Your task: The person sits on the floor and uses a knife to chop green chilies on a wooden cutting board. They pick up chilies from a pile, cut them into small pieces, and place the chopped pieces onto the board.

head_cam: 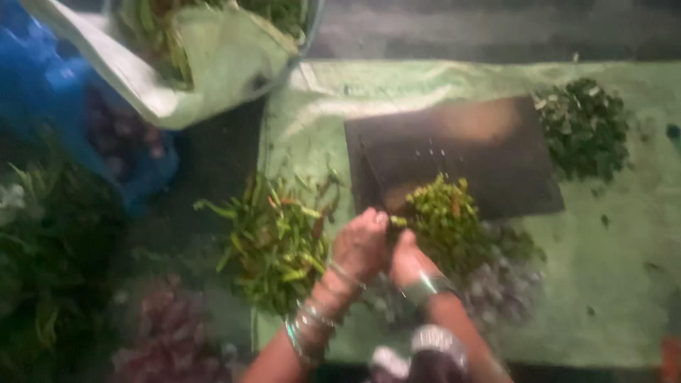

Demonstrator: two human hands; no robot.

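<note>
Beside both hands (386, 252), green chilli pile (273, 245), dark board (468, 152), chopped greens (585, 128).

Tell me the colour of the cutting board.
The cutting board is dark brown, nearly black, lying on a pale green cloth. The head view shows it.

Motion blur smears both hands, so what the right hand (410, 261) grips stays unclear.

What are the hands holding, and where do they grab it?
Both hands, left and right, close around a bunch of green chilies at its near end, by the dark board. The picture is blurry, so the exact grip is unclear.
</note>
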